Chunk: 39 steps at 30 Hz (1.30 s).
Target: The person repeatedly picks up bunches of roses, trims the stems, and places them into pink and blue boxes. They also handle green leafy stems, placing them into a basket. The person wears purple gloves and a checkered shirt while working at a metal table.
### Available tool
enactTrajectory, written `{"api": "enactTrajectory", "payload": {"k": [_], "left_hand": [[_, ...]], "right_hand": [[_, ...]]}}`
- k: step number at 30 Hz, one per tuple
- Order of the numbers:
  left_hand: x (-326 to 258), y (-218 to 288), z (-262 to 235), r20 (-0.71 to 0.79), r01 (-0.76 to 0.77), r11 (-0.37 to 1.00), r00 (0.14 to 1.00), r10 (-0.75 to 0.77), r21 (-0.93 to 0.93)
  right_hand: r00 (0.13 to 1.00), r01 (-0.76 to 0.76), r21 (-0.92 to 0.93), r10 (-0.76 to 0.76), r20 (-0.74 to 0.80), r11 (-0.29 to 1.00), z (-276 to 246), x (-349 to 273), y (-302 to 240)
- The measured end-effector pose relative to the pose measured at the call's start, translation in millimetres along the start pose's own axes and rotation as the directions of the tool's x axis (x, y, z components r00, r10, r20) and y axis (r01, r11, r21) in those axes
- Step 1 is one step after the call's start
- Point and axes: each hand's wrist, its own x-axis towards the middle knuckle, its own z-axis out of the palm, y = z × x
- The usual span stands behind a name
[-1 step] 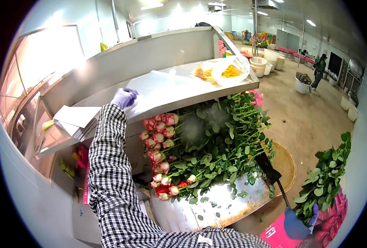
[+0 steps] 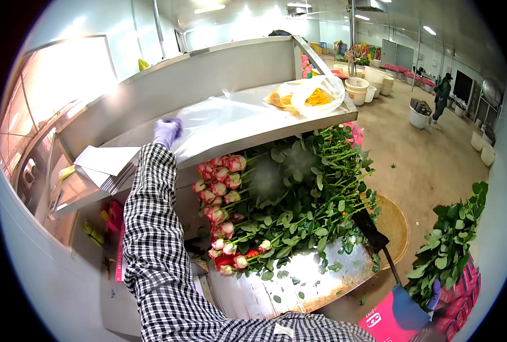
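My left hand (image 2: 167, 132), in a purple glove, reaches over the metal shelf with its fingers closed at the left edge of a clear plastic sheet (image 2: 219, 121). The sheet lies slanted across the shelf, its far edge slightly lifted. Low on the right, my right hand (image 2: 435, 293), also purple-gloved and mostly hidden, grips a bunch of leafy stems (image 2: 444, 248). Pink-and-blue card (image 2: 393, 319) sits beside that bunch. Below the shelf, pink-and-white roses (image 2: 222, 214) lie on the metal table (image 2: 299, 285), heads to the left and stems to the right.
A plastic bag of yellow bands (image 2: 307, 100) rests at the shelf's right end. White cards (image 2: 106, 161) lie at its left end. A round tan tub (image 2: 395, 228) stands beyond the table, and pink boxes (image 2: 461, 302) sit far right. Across the room, a person (image 2: 443, 97) is beside a white bucket (image 2: 418, 118).
My left hand has shifted slightly left, with its fingers curled in more. The plastic's far edge now sticks up a little. The right hand stays almost where it was.
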Motion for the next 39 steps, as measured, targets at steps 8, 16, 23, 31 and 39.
{"api": "enactTrajectory", "payload": {"k": [8, 16, 23, 31, 39], "left_hand": [[-262.9, 104.0, 63.9, 0.318, -0.513, 0.841, 0.779, 0.540, -0.171], [-519.2, -175.7, 254.4, 0.783, -0.060, 0.932, 0.563, -0.263, 0.357], [-613.8, -280.5, 352.3, 0.614, -0.177, 0.846, 0.762, -0.206, 0.504], [-588.3, -291.0, 320.6, 0.540, 0.181, 0.822, 0.674, -0.504, 0.541], [-608.6, -154.5, 318.7, 0.362, -0.239, 0.788, 0.932, 0.022, 0.567]], "right_hand": [[1.000, -0.006, -0.110, 0.005, -0.011, 0.994, -71.4, 12.3, -26.7], [0.959, -0.009, -0.648, 0.190, 0.209, 0.762, -93.8, 82.9, -71.4], [0.910, 0.398, -0.897, 0.208, 0.359, -0.193, -193.5, 72.5, -111.8], [0.732, 0.660, -0.742, 0.322, 0.600, -0.118, -203.1, 47.6, -81.3], [0.708, 0.698, -0.576, 0.528, 0.468, -0.425, -193.1, 85.7, -13.0]]}}
